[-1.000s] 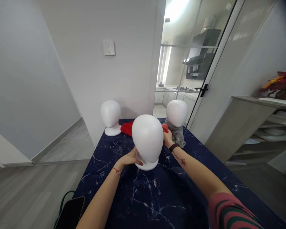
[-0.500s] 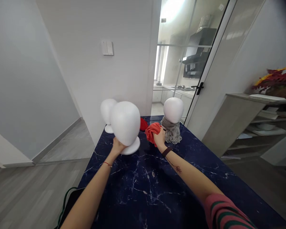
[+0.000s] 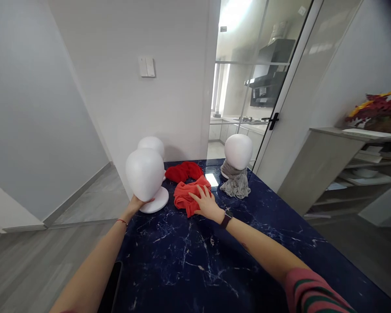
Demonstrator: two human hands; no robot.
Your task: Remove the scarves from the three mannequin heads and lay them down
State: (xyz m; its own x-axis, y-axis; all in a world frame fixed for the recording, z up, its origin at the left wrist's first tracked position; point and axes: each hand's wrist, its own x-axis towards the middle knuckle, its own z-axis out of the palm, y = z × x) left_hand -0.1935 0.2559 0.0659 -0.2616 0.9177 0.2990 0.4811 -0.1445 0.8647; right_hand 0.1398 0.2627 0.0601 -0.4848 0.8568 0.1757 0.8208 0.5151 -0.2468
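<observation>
Left hand point(image 3: 137, 203) grips the neck of a tilted white foam mannequin head point(image 3: 145, 174); right hand point(image 3: 206, 203), arm outstretched, lies flat with fingers spread on the orange-red cloth point(image 3: 188, 196) on the tabletop point(image 3: 195, 261).

1. A thin red string bracelet is worn on the wrist of the left hand point(image 3: 137, 203), at centre left.
2. A dark watch band is worn at the right hand point(image 3: 206, 204).
3. A pink, green-striped sleeve is seen at lower right.
</observation>
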